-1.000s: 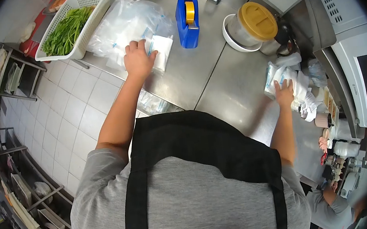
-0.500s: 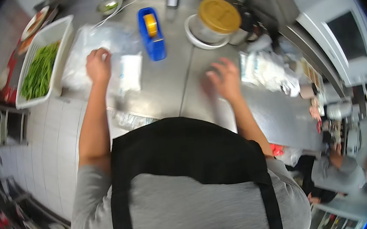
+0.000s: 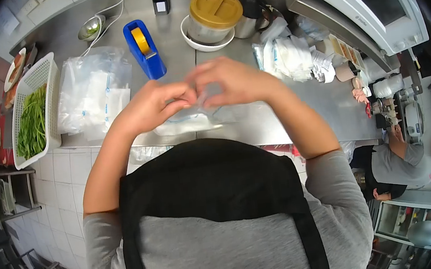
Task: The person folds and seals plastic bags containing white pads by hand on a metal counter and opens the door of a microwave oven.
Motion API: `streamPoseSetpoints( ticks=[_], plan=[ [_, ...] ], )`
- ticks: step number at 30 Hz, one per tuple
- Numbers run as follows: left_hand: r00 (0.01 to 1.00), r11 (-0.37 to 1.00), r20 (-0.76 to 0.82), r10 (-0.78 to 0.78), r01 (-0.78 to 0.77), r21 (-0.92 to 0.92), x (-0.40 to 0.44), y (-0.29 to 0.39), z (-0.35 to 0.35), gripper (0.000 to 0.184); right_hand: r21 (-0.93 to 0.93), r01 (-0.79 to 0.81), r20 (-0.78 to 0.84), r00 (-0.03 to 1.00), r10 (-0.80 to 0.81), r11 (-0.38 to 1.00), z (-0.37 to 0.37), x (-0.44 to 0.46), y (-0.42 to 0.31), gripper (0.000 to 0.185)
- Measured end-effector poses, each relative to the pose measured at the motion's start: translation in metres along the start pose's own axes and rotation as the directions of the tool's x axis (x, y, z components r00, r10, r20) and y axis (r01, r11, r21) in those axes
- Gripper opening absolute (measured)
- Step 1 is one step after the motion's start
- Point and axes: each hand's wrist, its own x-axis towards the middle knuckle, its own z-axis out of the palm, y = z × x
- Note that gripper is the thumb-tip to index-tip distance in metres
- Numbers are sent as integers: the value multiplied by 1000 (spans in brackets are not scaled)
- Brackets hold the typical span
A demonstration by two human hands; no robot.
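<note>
A clear plastic bag (image 3: 189, 124) with a white, blue-marked part hangs or lies at the counter's front edge, below my hands. My left hand (image 3: 156, 103) pinches its upper end between thumb and fingers. Facing it, my right hand (image 3: 236, 81) curls its thumb and fingers round the same gathered plastic; its fingertips are slightly smeared by motion. The two hands almost touch. Just beyond them stands a blue tape dispenser (image 3: 152, 64) with a roll of yellow tape (image 3: 140, 41). Left of my left hand lies a pile of clear plastic bags (image 3: 75, 94) holding white packets.
A white basket of green vegetables (image 3: 53, 118) stands at the left. At the back are a yellow-lidded tub (image 3: 216, 8) in a white bowl, a metal jug (image 3: 248, 24) and a small metal bowl (image 3: 91, 29). White packets (image 3: 286, 57) lie right. Another person (image 3: 399, 164) works far right.
Both hands have come together in front of me, the left moving right off the bag pile, the right moving left. A plastic bag is now between them. The view has shifted.
</note>
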Motion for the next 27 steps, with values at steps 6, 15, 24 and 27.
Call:
streamPoseSetpoints(
  ticks=[6,15,24,27],
  plan=[
    [964,946,9,-266,263,-189,23,-52,30,21,188,-419,-191,871,452,888,-33,-68,24,15],
    [983,991,-155,101,-85,102,43,-104,100,21,196,-475,-413,754,511,858,53,-180,77,17],
    [947,993,-317,42,-5,116,15,-140,143,15,257,-537,-570,587,574,804,138,-217,96,10],
    [925,985,-353,-141,166,43,21,-137,140,8,463,-544,-596,393,700,700,157,-216,115,9]
  ],
)
